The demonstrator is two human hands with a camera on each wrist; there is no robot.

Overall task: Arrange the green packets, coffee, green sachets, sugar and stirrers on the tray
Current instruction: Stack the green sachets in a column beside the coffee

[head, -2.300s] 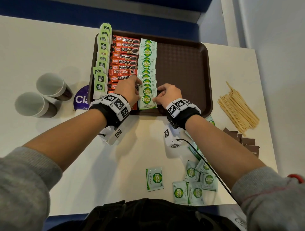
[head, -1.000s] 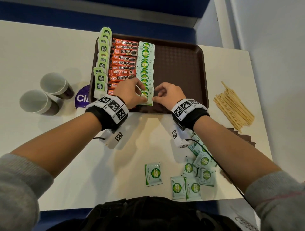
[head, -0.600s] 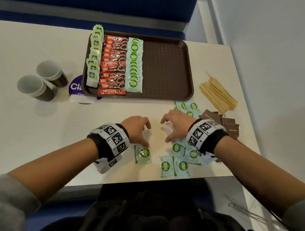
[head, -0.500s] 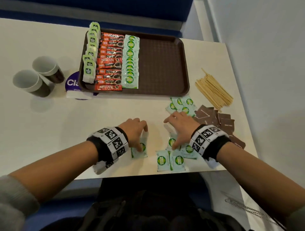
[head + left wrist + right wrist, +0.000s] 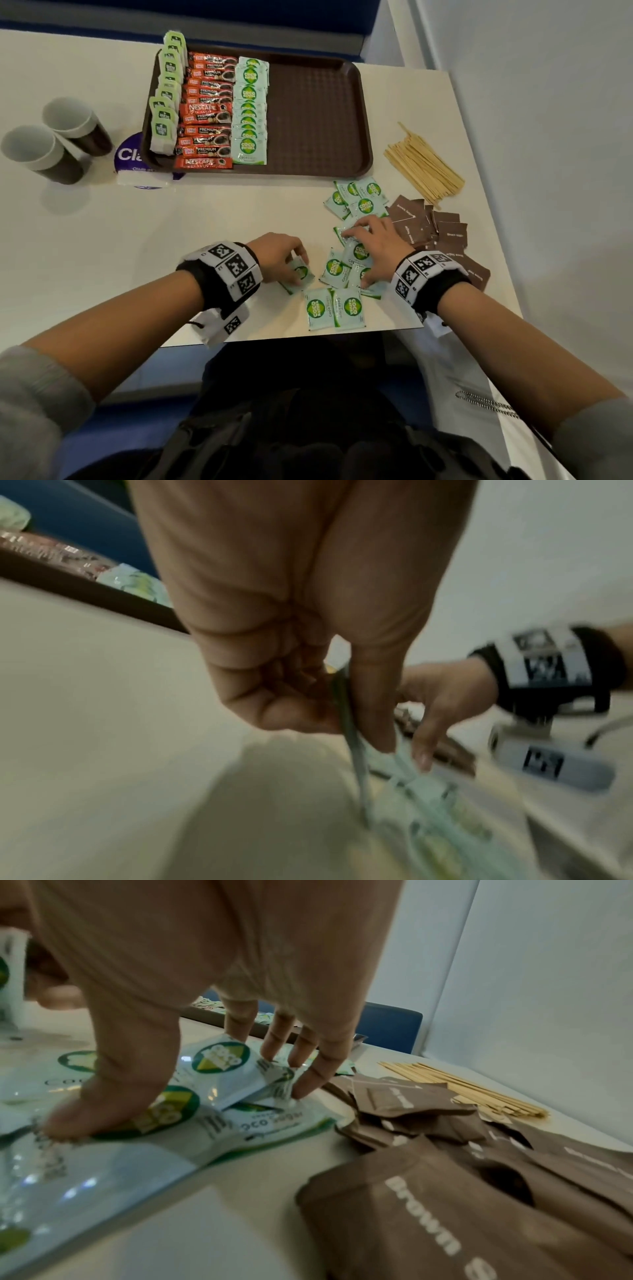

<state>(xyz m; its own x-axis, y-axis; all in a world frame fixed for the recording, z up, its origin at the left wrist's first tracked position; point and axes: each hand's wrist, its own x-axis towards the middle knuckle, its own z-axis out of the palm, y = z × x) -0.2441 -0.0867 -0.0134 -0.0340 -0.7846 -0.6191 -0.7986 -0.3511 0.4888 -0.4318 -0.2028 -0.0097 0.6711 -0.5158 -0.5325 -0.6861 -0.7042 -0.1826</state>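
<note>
My left hand (image 5: 279,251) is curled on one green sachet (image 5: 298,274), pinching it on edge between thumb and fingers; the left wrist view is blurred but shows it standing upright in the pinch. My right hand (image 5: 375,246) is spread over the loose green sachets (image 5: 337,269) on the tabletop (image 5: 212,219), thumb pressing one flat and fingertips (image 5: 301,1088) on the edge of another that sits tilted on top. I can't tell if any of those is actually gripped yet, it looks more like pressing and raking. Risks from here: the foil looks slick, so raking could fan the pile rather than gather it, and the two sachets (image 5: 334,308) at the near edge of the tabletop could get knocked off by my wrist. The brown sugar packets (image 5: 433,229) lie just beside my right fingers, some touching the sachet pile, so a wide sweep could drag one along and mix the groups. The one-sachet pinch in my left is thin and could twist or drop on the way over. On the tray (image 5: 318,113) the green packets (image 5: 168,92), coffee (image 5: 207,113) and a sachet row (image 5: 250,109) are lined up on the left side; setting more down carelessly could shove that overlapped row crooked. The stirrers (image 5: 423,166) are still off the tray, well clear to the right. Paper cups (image 5: 51,137) are far left, not in the way.
</note>
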